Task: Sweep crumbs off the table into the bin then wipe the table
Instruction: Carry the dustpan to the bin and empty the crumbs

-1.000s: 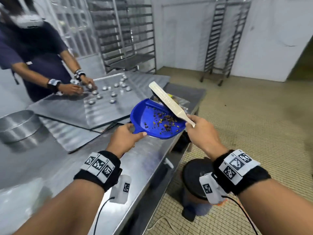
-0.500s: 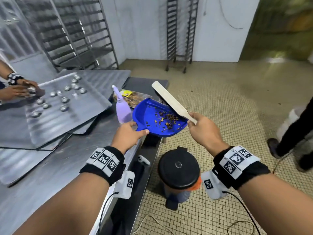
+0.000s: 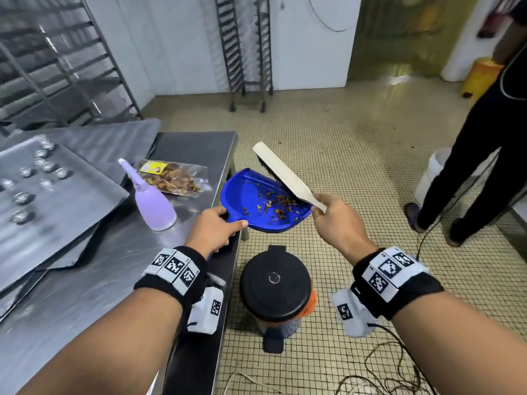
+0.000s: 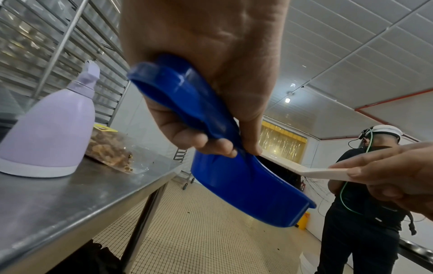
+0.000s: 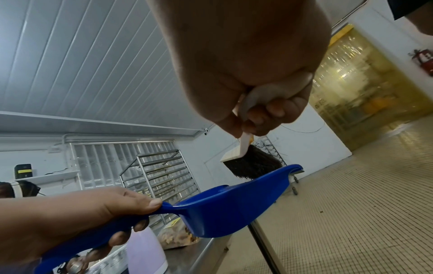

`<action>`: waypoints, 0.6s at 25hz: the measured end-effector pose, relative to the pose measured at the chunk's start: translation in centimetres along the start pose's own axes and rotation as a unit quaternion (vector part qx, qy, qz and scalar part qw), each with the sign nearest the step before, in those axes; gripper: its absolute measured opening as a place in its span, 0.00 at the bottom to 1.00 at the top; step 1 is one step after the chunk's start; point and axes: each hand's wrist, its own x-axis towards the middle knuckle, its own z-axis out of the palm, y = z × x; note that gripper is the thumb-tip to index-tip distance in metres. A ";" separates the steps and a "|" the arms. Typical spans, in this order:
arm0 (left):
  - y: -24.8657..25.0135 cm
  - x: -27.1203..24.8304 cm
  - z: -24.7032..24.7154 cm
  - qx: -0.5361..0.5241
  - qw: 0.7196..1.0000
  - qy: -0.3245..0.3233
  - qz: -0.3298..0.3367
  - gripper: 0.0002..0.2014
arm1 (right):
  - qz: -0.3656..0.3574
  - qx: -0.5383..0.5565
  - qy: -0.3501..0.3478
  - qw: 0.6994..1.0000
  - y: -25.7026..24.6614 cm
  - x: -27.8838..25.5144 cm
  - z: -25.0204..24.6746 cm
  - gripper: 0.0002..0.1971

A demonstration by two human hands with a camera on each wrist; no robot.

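Observation:
My left hand [image 3: 212, 230] grips the handle of a blue dustpan [image 3: 256, 203] that holds brown crumbs [image 3: 275, 202]; the pan hangs in the air just past the steel table's [image 3: 114, 266] right edge. In the left wrist view the left hand's [image 4: 211, 129] fingers wrap the dustpan's [image 4: 246, 183] handle. My right hand [image 3: 338, 220] holds a white-handled brush [image 3: 285, 172] whose dark bristles rest inside the pan's far rim. The right wrist view shows the right hand [image 5: 264, 115] round the brush [image 5: 248, 161] above the pan [image 5: 222, 209]. A black-lidded pedal bin [image 3: 275, 286], lid closed, stands on the floor below the pan.
A lilac squeeze bottle [image 3: 151, 201] and a clear bag of snacks [image 3: 174, 179] sit near the table's right edge. Metal trays [image 3: 57, 195] with small tins lie at the left. A person in black [image 3: 479, 155] stands at the right, and cables [image 3: 379, 366] trail on the tiled floor.
My view and both hands have swung right, carrying the dustpan from over the table to beyond its edge, above the bin. The brush stays against the pan.

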 end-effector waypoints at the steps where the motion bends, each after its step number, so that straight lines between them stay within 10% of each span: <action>1: 0.0 0.5 0.7 -0.002 1.000 -0.002 -0.004 0.15 | 0.004 -0.005 -0.002 1.000 0.7 0.4 -0.2 0.20; 15: -4.7 2.4 7.8 -0.007 0.995 -0.007 -0.101 0.40 | 0.015 -0.026 -0.084 0.996 7.6 2.4 0.4 0.20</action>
